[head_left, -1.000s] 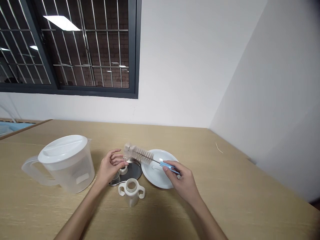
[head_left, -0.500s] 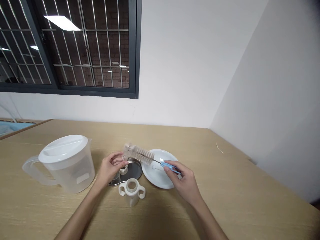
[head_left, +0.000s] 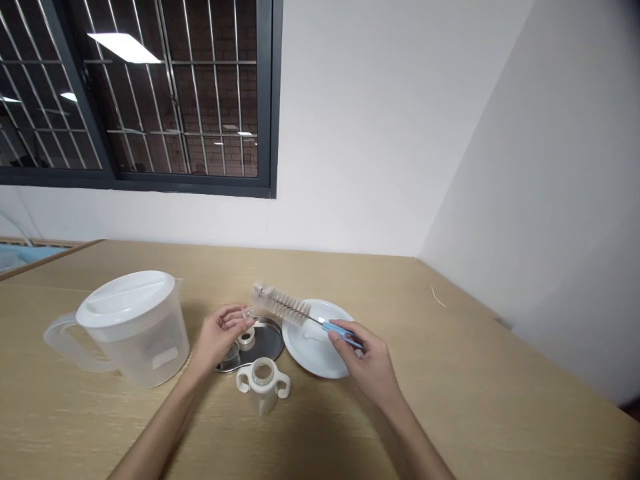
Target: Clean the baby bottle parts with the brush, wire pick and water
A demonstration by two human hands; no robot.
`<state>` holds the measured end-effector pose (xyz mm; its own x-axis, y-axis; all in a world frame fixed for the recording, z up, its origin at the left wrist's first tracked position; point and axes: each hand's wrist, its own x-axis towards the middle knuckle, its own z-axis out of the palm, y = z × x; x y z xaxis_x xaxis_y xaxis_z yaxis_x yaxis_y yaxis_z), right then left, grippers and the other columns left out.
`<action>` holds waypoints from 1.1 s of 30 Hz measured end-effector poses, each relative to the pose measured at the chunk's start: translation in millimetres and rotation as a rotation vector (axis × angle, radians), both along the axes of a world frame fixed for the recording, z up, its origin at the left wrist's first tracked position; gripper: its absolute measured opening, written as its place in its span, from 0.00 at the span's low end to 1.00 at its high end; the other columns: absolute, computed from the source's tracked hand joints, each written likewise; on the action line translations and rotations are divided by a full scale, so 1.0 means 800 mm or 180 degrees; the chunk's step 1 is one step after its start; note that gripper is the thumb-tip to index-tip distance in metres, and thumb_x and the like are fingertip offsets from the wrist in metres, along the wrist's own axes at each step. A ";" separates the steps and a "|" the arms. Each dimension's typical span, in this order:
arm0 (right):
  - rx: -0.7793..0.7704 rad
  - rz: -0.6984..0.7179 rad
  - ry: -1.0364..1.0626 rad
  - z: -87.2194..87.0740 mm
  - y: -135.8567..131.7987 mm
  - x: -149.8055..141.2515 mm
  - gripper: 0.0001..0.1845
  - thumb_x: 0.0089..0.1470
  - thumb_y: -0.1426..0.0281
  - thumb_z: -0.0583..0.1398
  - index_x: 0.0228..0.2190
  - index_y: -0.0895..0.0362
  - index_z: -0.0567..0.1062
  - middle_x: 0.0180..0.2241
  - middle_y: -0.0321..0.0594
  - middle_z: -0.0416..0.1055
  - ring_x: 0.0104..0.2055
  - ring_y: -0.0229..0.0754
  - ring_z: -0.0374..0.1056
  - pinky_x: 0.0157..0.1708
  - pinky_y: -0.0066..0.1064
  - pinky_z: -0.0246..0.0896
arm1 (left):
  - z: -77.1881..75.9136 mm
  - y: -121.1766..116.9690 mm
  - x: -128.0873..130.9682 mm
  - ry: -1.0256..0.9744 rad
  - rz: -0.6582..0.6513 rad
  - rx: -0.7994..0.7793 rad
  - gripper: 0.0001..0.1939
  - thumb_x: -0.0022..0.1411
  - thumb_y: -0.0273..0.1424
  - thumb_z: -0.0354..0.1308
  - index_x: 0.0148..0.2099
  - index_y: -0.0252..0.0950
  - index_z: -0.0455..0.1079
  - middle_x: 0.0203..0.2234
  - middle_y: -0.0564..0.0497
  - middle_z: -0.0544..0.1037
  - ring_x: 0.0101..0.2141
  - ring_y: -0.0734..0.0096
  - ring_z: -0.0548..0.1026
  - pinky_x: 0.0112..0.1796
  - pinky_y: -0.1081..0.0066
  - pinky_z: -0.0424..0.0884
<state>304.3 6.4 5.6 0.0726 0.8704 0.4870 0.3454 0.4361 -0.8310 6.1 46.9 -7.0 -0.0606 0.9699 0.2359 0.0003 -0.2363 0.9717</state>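
- The person's left hand [head_left: 216, 339] has its fingers closed on a small clear soft piece [head_left: 248, 313], above the shiny metal tray [head_left: 270, 341].
- The right hand [head_left: 369, 363] has its fingers wrapped around the blue handle of a white bristly brush [head_left: 287, 308], over the round white plate [head_left: 320, 360].
- The clear bottle with two cream handles [head_left: 263, 393] stands upright on the tabletop [head_left: 480, 400].

A dark-framed sliding window [head_left: 273, 100] with metal bars [head_left: 194, 87] is above the wooden worktop [head_left: 480, 380]; white walls [head_left: 380, 127] meet behind.
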 end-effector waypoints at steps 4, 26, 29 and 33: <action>0.0036 -0.0032 -0.0069 0.000 0.001 -0.002 0.16 0.54 0.58 0.63 0.39 0.55 0.80 0.39 0.45 0.78 0.35 0.44 0.74 0.31 0.29 0.70 | 0.001 0.000 -0.001 -0.0314 -0.0103 -0.0145 0.25 0.51 0.40 0.69 0.47 0.30 0.70 0.35 0.42 0.83 0.35 0.63 0.81 0.41 0.67 0.77; -0.0006 -0.0210 0.0038 0.002 0.000 -0.004 0.18 0.53 0.56 0.62 0.38 0.56 0.80 0.39 0.46 0.78 0.35 0.45 0.74 0.30 0.30 0.70 | 0.002 0.001 -0.005 -0.0646 -0.0133 -0.0266 0.24 0.54 0.41 0.66 0.49 0.32 0.71 0.37 0.44 0.82 0.37 0.67 0.80 0.41 0.72 0.75; 0.0032 -0.0104 0.0022 0.005 -0.004 -0.006 0.17 0.54 0.57 0.62 0.38 0.56 0.80 0.40 0.46 0.78 0.35 0.45 0.74 0.30 0.30 0.70 | 0.000 0.002 -0.005 -0.0908 -0.0114 -0.0340 0.22 0.53 0.39 0.68 0.47 0.33 0.72 0.34 0.48 0.82 0.35 0.73 0.79 0.40 0.76 0.74; 0.0079 0.0066 -0.0081 0.006 -0.006 -0.006 0.16 0.55 0.58 0.62 0.39 0.56 0.79 0.40 0.46 0.78 0.36 0.45 0.74 0.30 0.30 0.71 | 0.000 0.000 -0.002 -0.1193 -0.0223 -0.0501 0.19 0.52 0.38 0.69 0.44 0.34 0.74 0.33 0.49 0.81 0.33 0.76 0.78 0.40 0.78 0.74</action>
<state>299.4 1.9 10.2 0.0422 0.8593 0.5098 0.3570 0.4636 -0.8110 4.2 46.9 -6.7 -0.0467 0.9972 0.0584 -0.3713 -0.0716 0.9258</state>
